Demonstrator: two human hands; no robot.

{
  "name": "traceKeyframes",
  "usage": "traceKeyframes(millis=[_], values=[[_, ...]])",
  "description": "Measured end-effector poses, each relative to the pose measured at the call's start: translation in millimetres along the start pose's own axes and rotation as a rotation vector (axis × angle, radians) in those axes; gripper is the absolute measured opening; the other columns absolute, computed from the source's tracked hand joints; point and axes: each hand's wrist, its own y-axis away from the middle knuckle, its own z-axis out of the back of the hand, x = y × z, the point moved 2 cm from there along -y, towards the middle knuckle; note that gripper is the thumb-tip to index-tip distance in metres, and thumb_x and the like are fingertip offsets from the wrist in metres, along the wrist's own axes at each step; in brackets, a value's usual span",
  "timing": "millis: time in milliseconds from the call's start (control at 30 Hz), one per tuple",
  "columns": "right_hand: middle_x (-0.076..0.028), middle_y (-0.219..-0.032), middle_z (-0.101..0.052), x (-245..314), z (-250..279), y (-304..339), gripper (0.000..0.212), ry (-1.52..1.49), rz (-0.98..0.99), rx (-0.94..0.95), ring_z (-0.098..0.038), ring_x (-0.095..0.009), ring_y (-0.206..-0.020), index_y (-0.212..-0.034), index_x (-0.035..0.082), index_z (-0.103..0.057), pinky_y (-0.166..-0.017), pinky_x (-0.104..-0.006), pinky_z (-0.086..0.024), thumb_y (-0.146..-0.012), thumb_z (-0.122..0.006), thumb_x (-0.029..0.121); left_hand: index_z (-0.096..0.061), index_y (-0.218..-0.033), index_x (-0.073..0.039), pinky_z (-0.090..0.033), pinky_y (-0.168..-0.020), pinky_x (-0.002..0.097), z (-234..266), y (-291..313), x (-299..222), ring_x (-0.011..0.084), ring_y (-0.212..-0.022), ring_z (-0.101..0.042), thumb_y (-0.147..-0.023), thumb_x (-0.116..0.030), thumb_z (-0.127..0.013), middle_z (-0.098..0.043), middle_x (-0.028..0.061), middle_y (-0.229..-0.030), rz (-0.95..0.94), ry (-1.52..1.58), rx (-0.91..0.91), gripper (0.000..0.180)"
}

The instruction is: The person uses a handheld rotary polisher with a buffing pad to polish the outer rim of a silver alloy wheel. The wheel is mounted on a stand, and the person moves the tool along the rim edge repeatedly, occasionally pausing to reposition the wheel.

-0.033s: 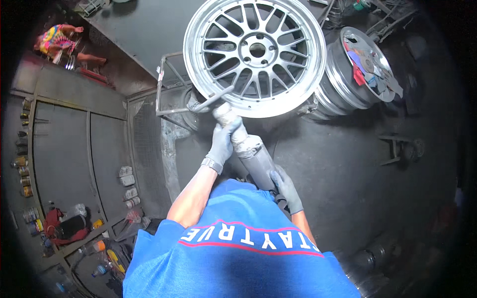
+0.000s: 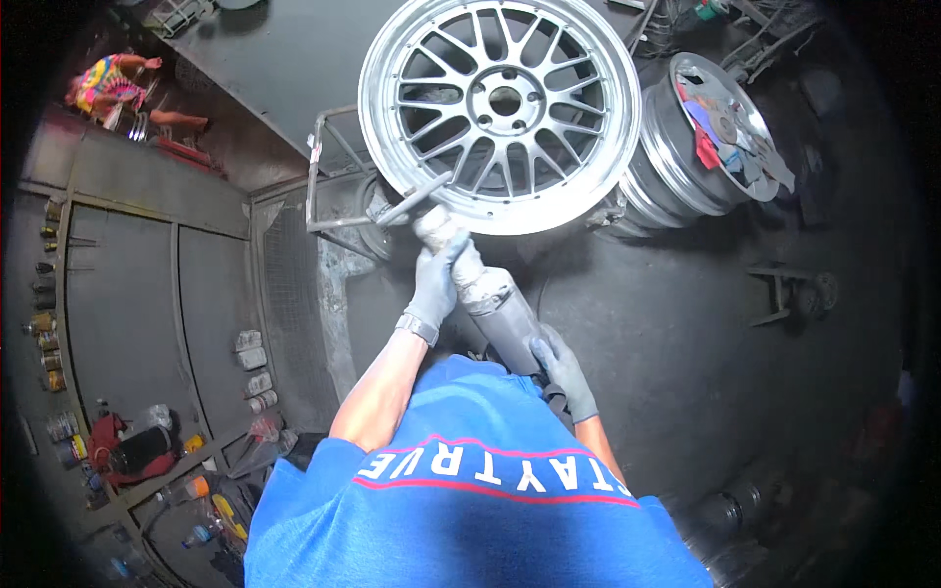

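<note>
An angle grinder (image 2: 505, 328) with a thick grey body and a whitish, wrapped front end slants across in front of my chest. My left hand (image 2: 434, 282), in a grey glove, is closed around its front part. Farther back, my right hand (image 2: 566, 373), gloved too, grips the rear of the body. The grinder's disc (image 2: 416, 199), seen nearly edge-on, sits at the lower left lip of a silver multi-spoke alloy wheel (image 2: 588, 201). Whether disc and metal touch, I cannot tell.
A metal tube frame (image 2: 313, 186) stands left of the wheel. On the right, stacked rims (image 2: 659, 181) hold cloth scraps (image 2: 730, 137). A small stool (image 2: 779, 294) stands on the floor. Shelves at left carry cans and bottles. A person in bright clothes (image 2: 106, 83) is at far left.
The grinder's front end and my left hand have shifted slightly left along the wheel's lip. My right hand stays almost where it was.
</note>
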Motion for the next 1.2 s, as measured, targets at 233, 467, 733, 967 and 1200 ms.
traceKeyframes(millis=[233,467,733,967,1200], values=[[-0.026,-0.157,-0.064,-14,51,-44,0.071,0.154,-0.022,0.151,-0.059,-0.038,-0.15,-0.162,0.006,-0.057,-0.124,-0.0435,-0.045,-0.108,-0.07,0.051,-0.069,-0.112,-0.009,-0.063,-0.094,0.0526,11,11,15,0.0326,-0.094,-0.073,-0.098,-0.019,-0.079,-0.072,0.0131,-0.099,0.006,0.16,-0.137,0.019],[-0.015,-0.12,-0.078,125,214,-206,0.042,0.021,0.366,-0.291,-0.072,-0.023,-0.113,-0.127,-0.003,-0.074,-0.103,-0.0397,-0.056,-0.108,-0.076,0.034,-0.065,-0.115,-0.01,-0.055,-0.109,0.0554,-3,46,39,0.0339,-0.104,-0.069,-0.095,-0.017,-0.076,-0.07,0.0126,-0.104,-0.139,0.219,-0.218,0.024],[-0.024,-0.105,-0.079,323,244,-372,0.049,0.673,0.845,-0.64,-0.08,-0.038,-0.1,-0.119,0.0,-0.069,-0.084,-0.0462,-0.06,-0.101,-0.082,0.044,-0.065,-0.12,-0.008,-0.052,-0.114,0.0574,-30,87,52,0.035,-0.109,-0.068,-0.092,-0.018,-0.078,-0.07,0.0137,-0.108,-0.244,0.251,-0.373,0.032],[-0.024,-0.091,-0.077,301,230,-365,0.042,0.361,0.802,-0.527,-0.077,-0.048,-0.09,-0.107,0.004,-0.073,-0.08,-0.05,-0.059,-0.101,-0.08,0.045,-0.065,-0.119,-0.009,-0.052,-0.115,0.0577,-19,98,48,0.0344,-0.109,-0.069,-0.091,-0.019,-0.078,-0.07,0.0134,-0.109,-0.268,0.196,-0.372,0.032],[-0.024,-0.097,-0.078,192,216,-333,0.048,0.24,0.771,-0.769,-0.077,-0.038,-0.091,-0.112,-0.003,-0.073,-0.084,-0.0478,-0.056,-0.106,-0.077,0.044,-0.064,-0.119,-0.008,-0.051,-0.116,0.0544,13,85,44,0.0328,-0.113,-0.067,-0.093,-0.014,-0.077,-0.069,0.0123,-0.112,-0.205,0.208,-0.245,0.03]])
